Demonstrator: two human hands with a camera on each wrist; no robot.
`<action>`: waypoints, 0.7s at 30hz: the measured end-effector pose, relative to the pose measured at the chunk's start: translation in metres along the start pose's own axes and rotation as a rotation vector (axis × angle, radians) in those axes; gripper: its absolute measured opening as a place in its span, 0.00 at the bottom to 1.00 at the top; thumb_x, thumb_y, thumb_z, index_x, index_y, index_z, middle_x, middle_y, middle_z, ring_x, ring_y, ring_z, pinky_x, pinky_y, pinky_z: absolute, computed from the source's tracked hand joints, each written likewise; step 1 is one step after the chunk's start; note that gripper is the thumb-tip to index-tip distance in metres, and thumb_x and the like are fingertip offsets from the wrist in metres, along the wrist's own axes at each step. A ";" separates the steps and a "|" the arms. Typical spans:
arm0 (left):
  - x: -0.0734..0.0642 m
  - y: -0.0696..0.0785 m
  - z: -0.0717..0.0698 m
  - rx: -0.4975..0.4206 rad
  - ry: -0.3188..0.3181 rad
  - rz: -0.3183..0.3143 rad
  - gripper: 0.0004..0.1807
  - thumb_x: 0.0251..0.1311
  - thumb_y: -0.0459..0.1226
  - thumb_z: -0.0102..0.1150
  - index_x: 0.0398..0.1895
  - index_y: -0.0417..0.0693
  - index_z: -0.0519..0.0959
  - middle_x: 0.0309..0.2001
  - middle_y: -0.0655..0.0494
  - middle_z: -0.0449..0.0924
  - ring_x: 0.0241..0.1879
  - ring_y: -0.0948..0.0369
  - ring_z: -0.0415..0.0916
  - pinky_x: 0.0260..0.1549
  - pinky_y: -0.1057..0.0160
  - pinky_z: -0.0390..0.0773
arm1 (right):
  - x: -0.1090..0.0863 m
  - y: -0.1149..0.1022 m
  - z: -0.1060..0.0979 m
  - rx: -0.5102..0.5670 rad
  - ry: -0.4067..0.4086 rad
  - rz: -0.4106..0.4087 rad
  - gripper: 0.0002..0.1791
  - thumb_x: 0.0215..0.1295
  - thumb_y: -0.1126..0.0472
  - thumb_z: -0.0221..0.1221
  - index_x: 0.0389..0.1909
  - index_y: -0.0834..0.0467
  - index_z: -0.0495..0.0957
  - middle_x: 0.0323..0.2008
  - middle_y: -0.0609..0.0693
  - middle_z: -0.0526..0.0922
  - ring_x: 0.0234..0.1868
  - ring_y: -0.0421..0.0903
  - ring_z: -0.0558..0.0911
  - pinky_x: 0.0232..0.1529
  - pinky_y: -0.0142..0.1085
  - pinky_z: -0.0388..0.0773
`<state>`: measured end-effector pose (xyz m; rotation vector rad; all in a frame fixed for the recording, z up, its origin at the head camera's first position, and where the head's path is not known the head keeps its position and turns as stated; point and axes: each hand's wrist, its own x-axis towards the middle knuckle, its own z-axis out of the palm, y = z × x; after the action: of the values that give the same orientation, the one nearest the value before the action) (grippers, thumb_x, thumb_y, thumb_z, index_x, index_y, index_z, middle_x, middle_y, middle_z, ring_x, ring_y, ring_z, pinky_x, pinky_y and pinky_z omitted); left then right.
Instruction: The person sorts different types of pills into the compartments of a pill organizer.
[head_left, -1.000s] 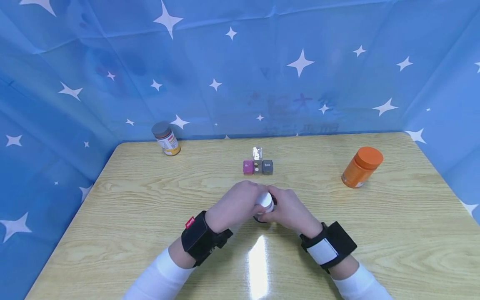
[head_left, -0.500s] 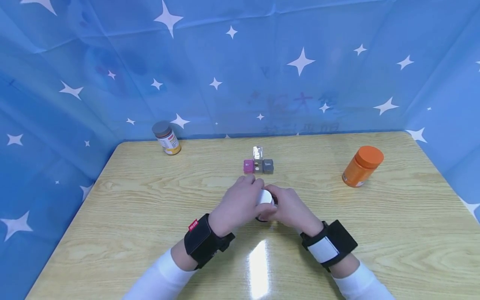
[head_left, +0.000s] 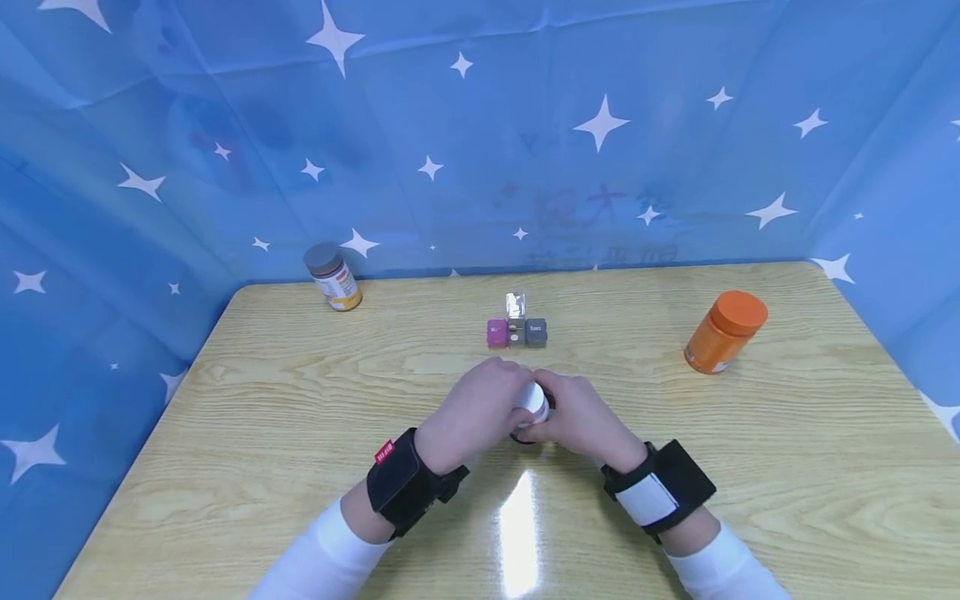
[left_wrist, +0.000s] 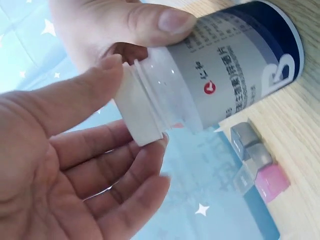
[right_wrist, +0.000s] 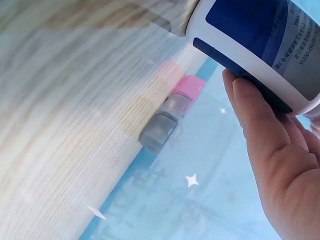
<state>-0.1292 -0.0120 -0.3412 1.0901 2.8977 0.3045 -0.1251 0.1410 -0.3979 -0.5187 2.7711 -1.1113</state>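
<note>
A white pill bottle [left_wrist: 240, 60] with a blue and grey label stands at the middle of the table, its white cap [head_left: 534, 400] between both hands in the head view. My left hand [head_left: 476, 417] pinches the cap from the left, thumb on one side and fingertips on the other in the left wrist view. On the right side, my right hand [head_left: 577, 417] grips the bottle's body, with its thumb lying along the label near the neck. Most of the bottle is hidden by the hands in the head view; its label and base show in the right wrist view.
Just beyond the hands lies a small cluster of pink, grey and clear boxes [head_left: 516, 332]. An orange jar [head_left: 723, 333] stands at the right, and a dark-capped jar [head_left: 335, 279] at the back left. A starred blue cloth [head_left: 480, 125] hangs behind the table.
The fingers of my left hand extended beyond the cap half a second ago and are curled round it again now. My right hand keeps its hold on the bottle.
</note>
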 end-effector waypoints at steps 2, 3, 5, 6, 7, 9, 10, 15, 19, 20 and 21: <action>-0.001 0.002 0.001 0.037 0.000 0.016 0.14 0.54 0.44 0.63 0.38 0.43 0.79 0.32 0.54 0.78 0.32 0.61 0.74 0.33 0.67 0.75 | 0.000 0.001 0.000 -0.002 0.002 -0.004 0.29 0.42 0.58 0.71 0.49 0.58 0.75 0.39 0.50 0.84 0.36 0.40 0.79 0.37 0.33 0.77; -0.001 0.002 0.002 0.063 0.007 0.025 0.16 0.55 0.45 0.62 0.38 0.41 0.79 0.32 0.53 0.77 0.31 0.62 0.73 0.32 0.68 0.75 | -0.001 0.001 0.000 -0.004 0.005 -0.006 0.29 0.41 0.58 0.71 0.49 0.57 0.75 0.38 0.49 0.84 0.36 0.40 0.79 0.37 0.33 0.77; -0.001 0.003 0.005 0.103 0.023 0.040 0.18 0.57 0.48 0.59 0.37 0.40 0.79 0.31 0.54 0.75 0.28 0.63 0.70 0.30 0.69 0.74 | -0.001 0.002 0.000 -0.004 0.008 -0.009 0.28 0.41 0.58 0.71 0.47 0.57 0.75 0.37 0.49 0.84 0.34 0.39 0.78 0.35 0.32 0.76; -0.001 0.003 0.007 0.117 0.030 0.040 0.19 0.58 0.49 0.57 0.37 0.40 0.79 0.30 0.54 0.75 0.27 0.63 0.69 0.30 0.69 0.73 | -0.001 0.002 0.000 -0.003 0.009 -0.008 0.27 0.41 0.58 0.71 0.47 0.57 0.76 0.36 0.49 0.84 0.33 0.39 0.77 0.34 0.31 0.75; 0.000 0.004 0.008 0.136 0.032 0.036 0.20 0.59 0.50 0.56 0.37 0.40 0.79 0.29 0.54 0.75 0.27 0.64 0.69 0.29 0.69 0.73 | -0.001 0.002 0.000 -0.002 0.009 -0.004 0.27 0.41 0.58 0.71 0.46 0.57 0.76 0.35 0.49 0.84 0.32 0.38 0.76 0.33 0.30 0.74; -0.001 0.004 0.010 0.166 0.045 0.037 0.21 0.59 0.51 0.55 0.36 0.40 0.79 0.28 0.54 0.75 0.26 0.63 0.68 0.29 0.69 0.72 | -0.001 0.003 0.000 -0.003 0.008 0.003 0.27 0.41 0.59 0.71 0.46 0.57 0.76 0.35 0.49 0.84 0.31 0.39 0.76 0.32 0.30 0.74; -0.001 0.004 0.010 0.177 0.046 0.038 0.21 0.60 0.51 0.54 0.36 0.41 0.79 0.28 0.55 0.75 0.26 0.63 0.68 0.29 0.69 0.72 | -0.001 0.003 0.000 -0.002 0.006 0.007 0.26 0.41 0.59 0.71 0.46 0.57 0.76 0.35 0.49 0.84 0.31 0.39 0.76 0.32 0.31 0.74; -0.001 0.005 0.008 0.215 0.037 0.071 0.18 0.60 0.47 0.56 0.40 0.41 0.80 0.31 0.55 0.75 0.29 0.63 0.70 0.33 0.69 0.73 | -0.001 0.001 0.000 -0.008 0.002 0.015 0.27 0.42 0.58 0.71 0.47 0.58 0.75 0.38 0.50 0.84 0.36 0.40 0.79 0.37 0.34 0.77; 0.000 0.003 0.003 0.207 0.007 0.104 0.15 0.55 0.36 0.60 0.47 0.44 0.79 0.38 0.56 0.76 0.35 0.61 0.72 0.38 0.69 0.75 | 0.000 0.000 -0.001 -0.007 -0.005 0.027 0.28 0.43 0.57 0.71 0.47 0.59 0.75 0.39 0.51 0.83 0.37 0.42 0.80 0.38 0.35 0.78; 0.000 0.002 0.002 0.207 0.000 0.114 0.16 0.55 0.33 0.60 0.48 0.45 0.78 0.39 0.56 0.77 0.36 0.61 0.72 0.39 0.69 0.75 | 0.000 -0.001 -0.001 -0.005 -0.007 0.033 0.28 0.43 0.57 0.71 0.47 0.59 0.75 0.39 0.51 0.83 0.37 0.42 0.80 0.37 0.35 0.77; -0.001 0.002 0.001 0.206 -0.008 0.122 0.17 0.54 0.31 0.60 0.49 0.46 0.78 0.40 0.57 0.77 0.37 0.61 0.72 0.40 0.68 0.75 | 0.000 -0.001 -0.001 -0.006 -0.008 0.036 0.28 0.42 0.57 0.71 0.47 0.59 0.75 0.38 0.51 0.83 0.37 0.42 0.80 0.37 0.35 0.77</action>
<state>-0.1275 -0.0110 -0.3418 1.2966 2.9123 0.0024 -0.1255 0.1410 -0.3965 -0.4703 2.7662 -1.0917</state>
